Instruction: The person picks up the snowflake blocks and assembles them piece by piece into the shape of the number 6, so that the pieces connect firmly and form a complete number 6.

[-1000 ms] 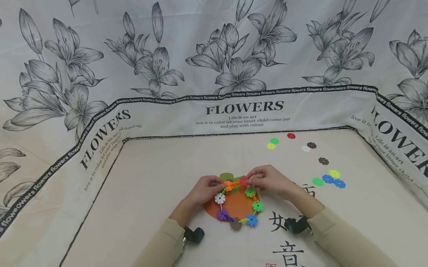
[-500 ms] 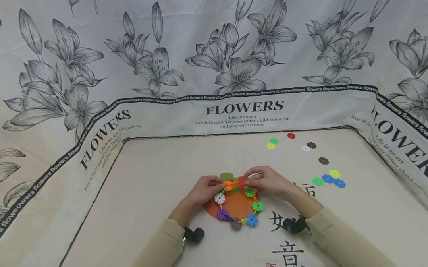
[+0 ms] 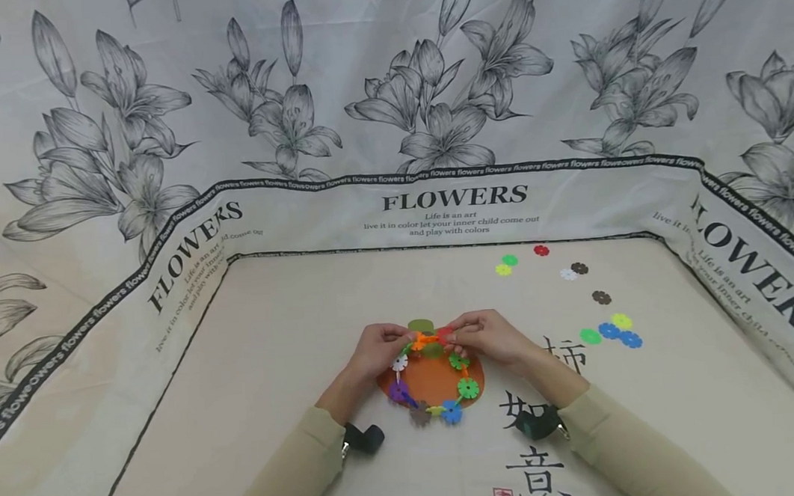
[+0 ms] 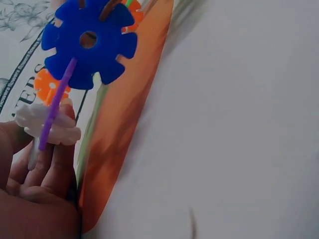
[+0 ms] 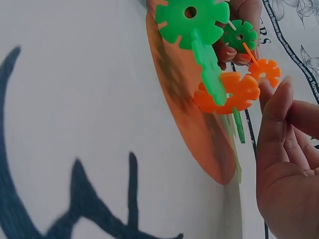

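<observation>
A ring of interlocking notched plastic discs [image 3: 468,388] hangs between both hands in the head view, over the orange persimmon picture printed on the cloth. My left hand [image 3: 378,351] pinches its top left part near an orange disc [image 3: 418,342]. Thumb and fingers of my right hand [image 3: 492,338] pinch the red disc [image 3: 445,335] at the top right. The left wrist view shows a blue disc [image 4: 112,62] and a white disc [image 4: 62,127] close to the fingers. In the right wrist view, green discs [image 5: 174,22] and an orange disc [image 5: 241,94] hang beside the right hand [image 5: 279,169].
Loose discs lie at the back right, among them a red disc [image 3: 541,250], a brown disc [image 3: 601,297] and a blue disc [image 3: 631,339]. Black brush characters [image 3: 539,469] mark the cloth. A low fabric wall [image 3: 457,233] borders the back and sides.
The lower part of the ring has swung a little to the left. My right hand has shifted slightly left, closer to my left hand. Both still hold the ring.
</observation>
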`<state>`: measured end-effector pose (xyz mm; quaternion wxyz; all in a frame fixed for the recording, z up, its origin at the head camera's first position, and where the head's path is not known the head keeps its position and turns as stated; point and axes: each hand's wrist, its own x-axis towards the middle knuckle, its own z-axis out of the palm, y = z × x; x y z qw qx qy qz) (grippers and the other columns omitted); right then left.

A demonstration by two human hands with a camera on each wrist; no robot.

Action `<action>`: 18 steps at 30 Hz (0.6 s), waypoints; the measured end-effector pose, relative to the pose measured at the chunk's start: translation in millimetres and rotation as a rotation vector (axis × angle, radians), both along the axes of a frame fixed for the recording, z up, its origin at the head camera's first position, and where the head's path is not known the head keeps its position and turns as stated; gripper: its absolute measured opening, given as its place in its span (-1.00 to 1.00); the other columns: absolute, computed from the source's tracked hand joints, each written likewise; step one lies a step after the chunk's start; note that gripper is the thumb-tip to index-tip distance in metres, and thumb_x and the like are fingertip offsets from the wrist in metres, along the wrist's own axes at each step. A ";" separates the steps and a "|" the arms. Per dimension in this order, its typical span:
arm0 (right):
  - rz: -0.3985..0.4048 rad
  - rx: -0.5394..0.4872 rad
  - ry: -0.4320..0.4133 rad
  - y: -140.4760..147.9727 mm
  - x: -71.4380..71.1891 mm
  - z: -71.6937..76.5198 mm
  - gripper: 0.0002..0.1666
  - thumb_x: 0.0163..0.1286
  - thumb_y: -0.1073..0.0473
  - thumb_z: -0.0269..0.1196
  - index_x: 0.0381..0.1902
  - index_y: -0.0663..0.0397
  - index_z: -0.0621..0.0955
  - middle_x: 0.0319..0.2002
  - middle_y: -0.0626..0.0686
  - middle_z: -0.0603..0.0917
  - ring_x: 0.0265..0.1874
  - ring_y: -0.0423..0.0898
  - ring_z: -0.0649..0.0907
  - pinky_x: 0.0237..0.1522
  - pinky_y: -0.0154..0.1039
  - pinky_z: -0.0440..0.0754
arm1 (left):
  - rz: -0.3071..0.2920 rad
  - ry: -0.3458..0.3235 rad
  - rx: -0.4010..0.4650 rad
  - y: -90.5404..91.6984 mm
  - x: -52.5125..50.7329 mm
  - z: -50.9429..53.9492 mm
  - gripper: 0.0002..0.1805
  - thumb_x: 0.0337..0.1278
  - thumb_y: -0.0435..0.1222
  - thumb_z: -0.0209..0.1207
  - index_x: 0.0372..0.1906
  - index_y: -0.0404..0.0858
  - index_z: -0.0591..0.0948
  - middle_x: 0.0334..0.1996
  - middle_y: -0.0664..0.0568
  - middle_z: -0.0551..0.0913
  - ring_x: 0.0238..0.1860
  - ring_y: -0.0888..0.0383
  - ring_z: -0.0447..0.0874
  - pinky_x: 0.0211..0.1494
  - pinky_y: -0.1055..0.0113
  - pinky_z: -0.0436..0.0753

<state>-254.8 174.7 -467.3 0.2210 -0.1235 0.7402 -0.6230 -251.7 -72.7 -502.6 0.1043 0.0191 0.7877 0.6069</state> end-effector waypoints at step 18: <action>-0.036 -0.096 -0.108 -8.9 -1.6 -0.7 -0.64 0.52 0.27 0.22 0.14 0.43 0.54 -0.23 0.15 0.79 -0.42 -0.16 0.63 -0.31 -0.38 0.63 | 0.104 -0.023 0.087 2.8 3.6 0.7 -0.75 0.34 -0.22 0.32 -0.09 -0.35 0.75 -0.32 -0.02 0.79 -0.28 0.19 0.68 -0.12 0.35 0.67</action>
